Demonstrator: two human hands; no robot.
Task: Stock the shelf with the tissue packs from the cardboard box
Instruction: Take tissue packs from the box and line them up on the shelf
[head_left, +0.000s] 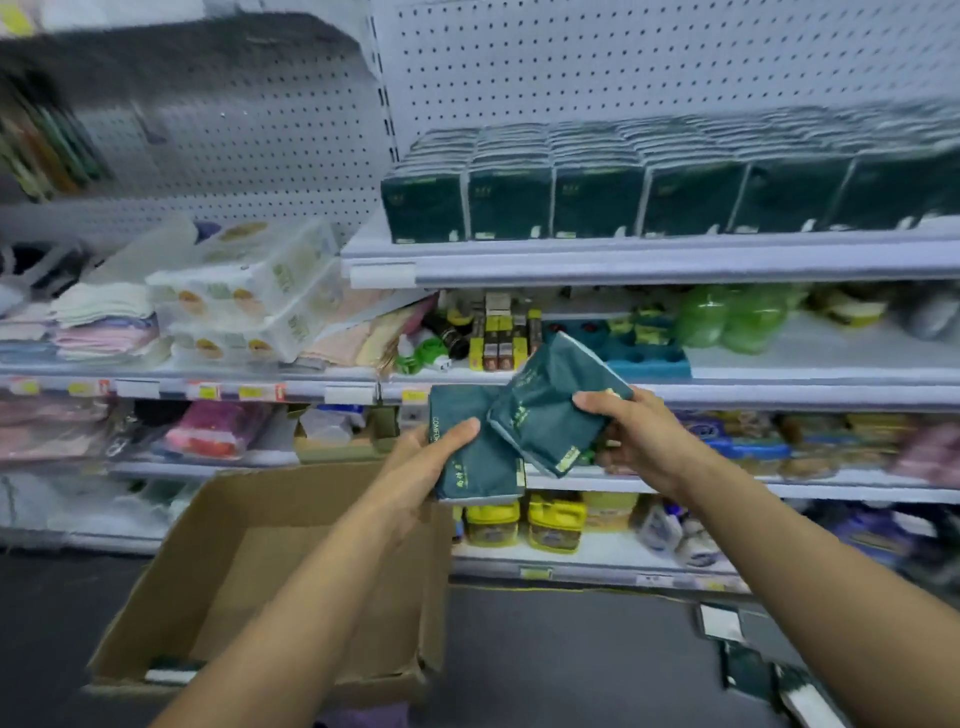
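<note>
Holding one dark green tissue pack apiece, both hands hover in front of the shelving, above the far right corner of the cardboard box (270, 577). Head view: the left hand (423, 457) is clamped on the lower tissue pack (470, 462), thumb across its face; the right hand (631, 436) is clamped on the upper tissue pack (545, 400), which is tilted and overlaps the first, probably so that the two can be squared before placing. The top shelf (649, 262) already carries a row of stocked tissue packs (597, 192) standing upright from near its left end towards the right edge of view. Open room lies above that row, against the pegboard back panel (649, 62), and a narrow strip remains at the shelf's left end. Inside the box only one pack (171, 670) shows, at the near left corner; the forearms hide part of the floor. Loose packs (748, 660) lie on the dark floor, lower right.
</note>
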